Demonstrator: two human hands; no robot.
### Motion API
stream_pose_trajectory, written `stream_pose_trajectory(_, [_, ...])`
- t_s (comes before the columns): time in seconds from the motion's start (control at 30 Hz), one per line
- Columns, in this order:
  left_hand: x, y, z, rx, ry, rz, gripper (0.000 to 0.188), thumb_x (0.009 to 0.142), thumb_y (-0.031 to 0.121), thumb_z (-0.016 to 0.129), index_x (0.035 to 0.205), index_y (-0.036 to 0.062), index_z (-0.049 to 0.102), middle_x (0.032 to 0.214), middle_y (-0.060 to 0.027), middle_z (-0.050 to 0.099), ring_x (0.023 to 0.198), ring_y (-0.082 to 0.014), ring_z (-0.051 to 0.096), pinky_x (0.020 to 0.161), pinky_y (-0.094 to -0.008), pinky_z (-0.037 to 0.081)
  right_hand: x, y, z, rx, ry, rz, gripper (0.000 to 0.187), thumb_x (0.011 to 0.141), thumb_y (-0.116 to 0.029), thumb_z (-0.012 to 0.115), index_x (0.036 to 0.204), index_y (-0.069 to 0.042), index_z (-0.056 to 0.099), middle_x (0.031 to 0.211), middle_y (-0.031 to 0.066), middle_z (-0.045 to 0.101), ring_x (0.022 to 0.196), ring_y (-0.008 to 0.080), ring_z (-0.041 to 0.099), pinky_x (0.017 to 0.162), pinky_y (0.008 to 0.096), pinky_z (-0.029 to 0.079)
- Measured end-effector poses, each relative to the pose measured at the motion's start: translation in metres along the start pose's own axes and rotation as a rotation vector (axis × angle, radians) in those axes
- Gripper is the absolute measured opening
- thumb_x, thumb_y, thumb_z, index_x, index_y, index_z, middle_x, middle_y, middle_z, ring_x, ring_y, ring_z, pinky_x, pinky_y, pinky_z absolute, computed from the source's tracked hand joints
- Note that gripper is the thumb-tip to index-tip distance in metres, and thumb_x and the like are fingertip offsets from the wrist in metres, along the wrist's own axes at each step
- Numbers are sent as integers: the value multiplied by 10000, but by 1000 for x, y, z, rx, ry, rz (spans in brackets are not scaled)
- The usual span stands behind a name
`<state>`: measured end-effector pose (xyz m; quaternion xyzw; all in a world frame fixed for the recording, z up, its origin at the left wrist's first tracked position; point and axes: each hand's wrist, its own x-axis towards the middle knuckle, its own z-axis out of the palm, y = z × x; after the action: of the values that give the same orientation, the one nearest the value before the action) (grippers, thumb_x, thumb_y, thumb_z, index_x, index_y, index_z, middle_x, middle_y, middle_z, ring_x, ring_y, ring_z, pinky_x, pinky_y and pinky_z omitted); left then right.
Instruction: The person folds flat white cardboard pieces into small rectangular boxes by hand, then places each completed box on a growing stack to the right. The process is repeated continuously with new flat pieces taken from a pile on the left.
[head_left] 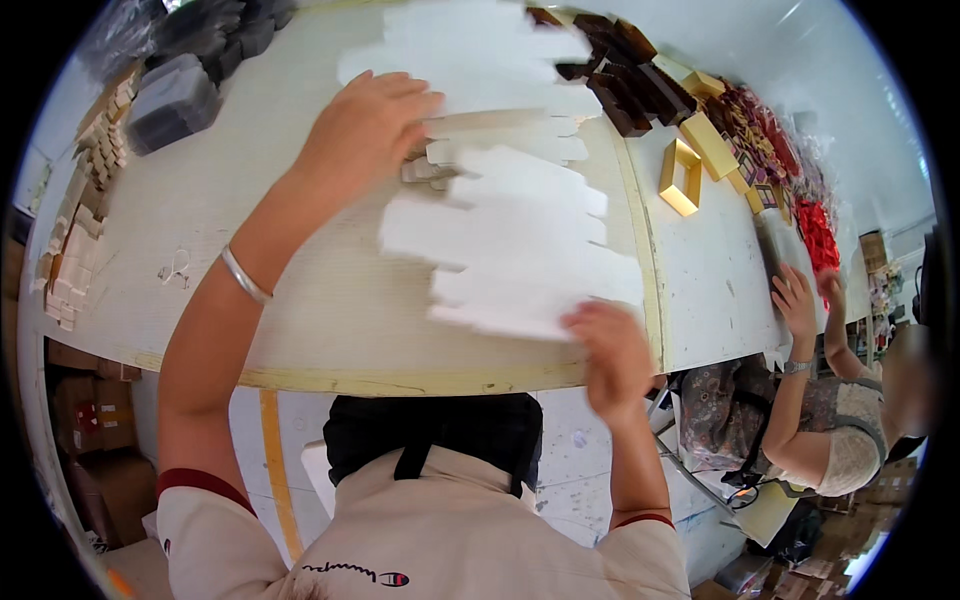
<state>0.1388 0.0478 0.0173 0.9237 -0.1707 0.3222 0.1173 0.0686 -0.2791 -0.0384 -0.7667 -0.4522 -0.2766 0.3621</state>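
Observation:
White flat card blanks (520,235) with stepped, tabbed edges lie in an overlapping spread in front of me. More white blanks (460,50) lie beyond them, at the table's far side. My left hand (372,118) is at the left edge of the far blanks, its fingers stretched to the right over that edge and apart. At the near right corner of the spread, my right hand (608,350) touches the blanks. Motion blurs its fingers, so I cannot see whether they pinch a blank.
Dark brown boxes (640,90) and a gold box frame (681,178) stand at the far right. Beside red packing material (818,236), a co-worker's hands (797,302) are at the table. Clear plastic trays (172,105) and folded card pieces (75,245) are on the left.

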Motion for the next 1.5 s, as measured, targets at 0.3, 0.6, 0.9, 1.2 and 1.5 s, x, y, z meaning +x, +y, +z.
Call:
stream_pose_trajectory(0.3, [-103, 116, -66, -516, -569, -58, 407, 795, 294, 722, 1113, 49, 648, 908, -112, 644, 783, -283, 607, 697, -383, 484, -2, -30, 22, 326, -297, 293, 302, 674, 82, 656, 958, -15, 619, 893, 89, 625, 741, 276, 572, 604, 347, 477])
stream_pose_trajectory(0.6, [-149, 133, -32, -120, -214, 67, 221, 804, 143, 675, 972, 2, 652, 997, -81, 598, 897, -238, 570, 768, -366, 493, 5, -35, 31, -15, -374, 44, 283, 722, -77, 704, 972, 10, 607, 1028, 134, 557, 936, 298, 563, 790, 399, 470])
stream_pose_trajectory(0.9, [-149, 132, -36, -284, -255, 18, 224, 739, 118, 705, 925, 7, 647, 872, -67, 568, 766, -226, 558, 645, -332, 483, 5, -52, 32, -59, -501, -30, 260, 777, -114, 658, 982, 26, 581, 910, 99, 510, 800, 242, 517, 692, 351, 456])
stream_pose_trajectory(1.2, [-134, 118, -27, -402, -361, -180, 90, 739, 45, 702, 794, 40, 632, 755, -65, 553, 678, -260, 536, 563, -356, 424, 25, -48, 35, 94, -673, 255, 105, 783, -17, 616, 794, -24, 512, 755, 89, 489, 706, 252, 527, 589, 362, 442])
stream_pose_trajectory(1.5, [-130, 136, -44, -118, -322, -249, 254, 766, 159, 706, 999, 74, 651, 833, -85, 528, 720, -258, 541, 580, -352, 440, 27, -67, 43, 369, -570, 556, 291, 840, -10, 611, 1121, 15, 540, 872, 157, 605, 823, 317, 612, 585, 389, 464])
